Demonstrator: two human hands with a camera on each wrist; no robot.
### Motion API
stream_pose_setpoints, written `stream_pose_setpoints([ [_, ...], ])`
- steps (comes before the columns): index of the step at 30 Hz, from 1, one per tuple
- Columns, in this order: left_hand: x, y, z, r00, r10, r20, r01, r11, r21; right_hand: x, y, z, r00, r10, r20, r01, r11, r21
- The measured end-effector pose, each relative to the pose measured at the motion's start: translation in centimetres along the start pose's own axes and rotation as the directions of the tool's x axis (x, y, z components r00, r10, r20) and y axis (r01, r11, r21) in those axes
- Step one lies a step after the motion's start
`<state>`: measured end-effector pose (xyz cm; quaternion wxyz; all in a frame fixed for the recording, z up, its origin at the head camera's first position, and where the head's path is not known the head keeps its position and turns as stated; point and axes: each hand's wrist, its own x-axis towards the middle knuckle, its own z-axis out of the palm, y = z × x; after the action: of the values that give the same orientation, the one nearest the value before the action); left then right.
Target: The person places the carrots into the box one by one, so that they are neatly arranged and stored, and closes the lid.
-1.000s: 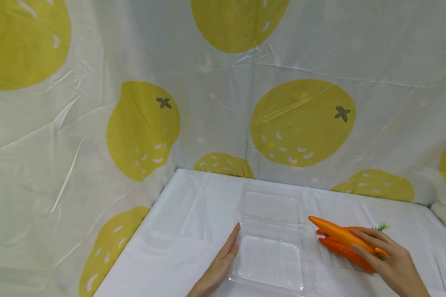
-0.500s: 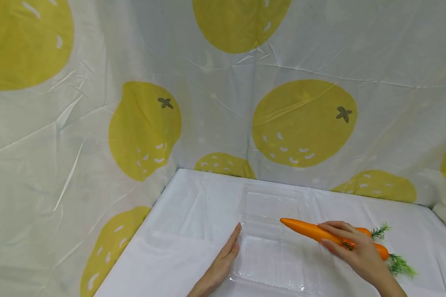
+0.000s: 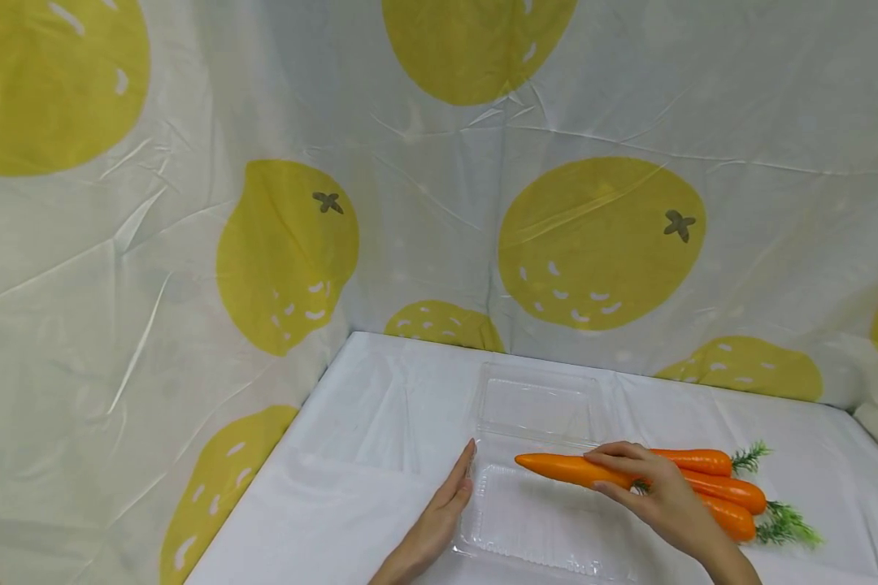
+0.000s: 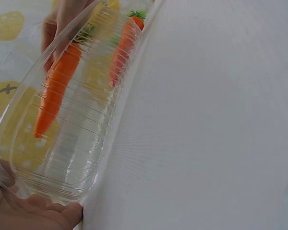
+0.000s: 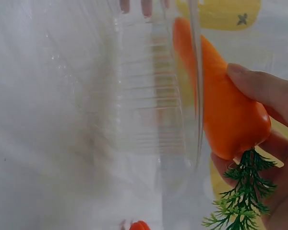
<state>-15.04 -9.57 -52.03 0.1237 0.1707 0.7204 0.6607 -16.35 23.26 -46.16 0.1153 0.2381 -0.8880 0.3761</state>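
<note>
Swung leftward since the earlier frame, the held artificial carrot (image 3: 556, 469) has left the pile and lies low across the right side of the near tray (image 3: 515, 520) of a clear plastic clamshell container, tip toward the middle of the frame; whether it touches the plastic cannot be told. It is grasped by the right hand (image 3: 654, 487), thumb and fingers pinching near its thick, leafy end, a hold that seems chosen to keep the slim end free ahead of the grip. Opposite, the left hand (image 3: 439, 516) has scarcely shifted: its straight fingers rest along the tray's left side, probably to keep so light a shell from sliding. Behind the near tray, the lid (image 3: 537, 404) lies folded back toward the upper centre, which leaves the tray open from above. At lower right sit three more carrots (image 3: 724, 490), bodies side by side and green tops pointing right, plausibly kept there within easy reach of the right hand. All rest on the white-covered worktop (image 3: 402, 414), and beyond it a lemon-printed cloth (image 3: 424, 219) closes off the upper frame.
</note>
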Motion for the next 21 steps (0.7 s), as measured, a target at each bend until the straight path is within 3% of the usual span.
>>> stream_pose_setpoints([
  [6,0.0,0.0,-0.1,1.000,0.003,-0.001,-0.003,1.000,0.005,0.4,-0.2,1.2,0.997,0.028,0.067,-0.026,0.999,-0.028],
  [21,0.0,0.0,0.0,1.000,0.002,0.001,-0.002,1.000,0.011,0.8,0.1,2.9,0.997,-0.045,0.055,0.050,0.995,-0.085],
])
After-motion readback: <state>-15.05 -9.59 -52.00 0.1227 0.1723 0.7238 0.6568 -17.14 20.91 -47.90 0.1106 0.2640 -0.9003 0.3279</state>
